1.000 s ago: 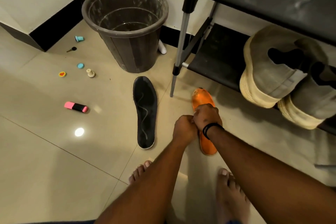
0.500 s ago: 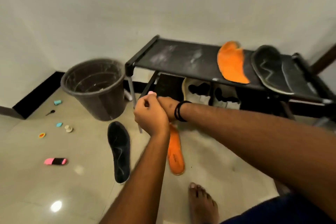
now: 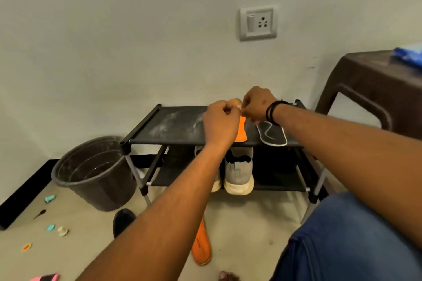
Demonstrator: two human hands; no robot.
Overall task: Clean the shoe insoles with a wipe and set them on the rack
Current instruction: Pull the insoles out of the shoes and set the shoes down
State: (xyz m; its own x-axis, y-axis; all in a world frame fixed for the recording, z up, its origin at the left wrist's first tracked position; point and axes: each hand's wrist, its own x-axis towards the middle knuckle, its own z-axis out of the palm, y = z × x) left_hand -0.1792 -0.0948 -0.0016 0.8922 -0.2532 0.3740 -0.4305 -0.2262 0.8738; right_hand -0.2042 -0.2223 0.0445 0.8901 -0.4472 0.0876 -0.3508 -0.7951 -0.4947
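Pale wall and a shiny tiled floor [image 3: 246,230] fill most of the view, with a black two-shelf shoe rack [image 3: 173,128] standing against the wall. Two insoles are already on its top shelf: an orange insole [image 3: 241,132] and a black insole [image 3: 271,134] just beside it. Two more wait on the floor below, an orange floor insole [image 3: 201,246] and a dark floor insole [image 3: 123,220], partly hidden by the left arm. Both hands are held up close together over the rack. The left hand [image 3: 220,124] has its fingers curled in, and the right hand [image 3: 258,105] does too, and they seem to pinch something tiny between them, but I cannot tell what it is, maybe a bit of wipe. A grey-white sneaker [image 3: 238,173] sits on the lower shelf, and a dark bin [image 3: 96,173] stands left of the rack. To do this well, I think the hands should open the wipe out flat, then rub each floor insole from heel to toe before laying it next to the others
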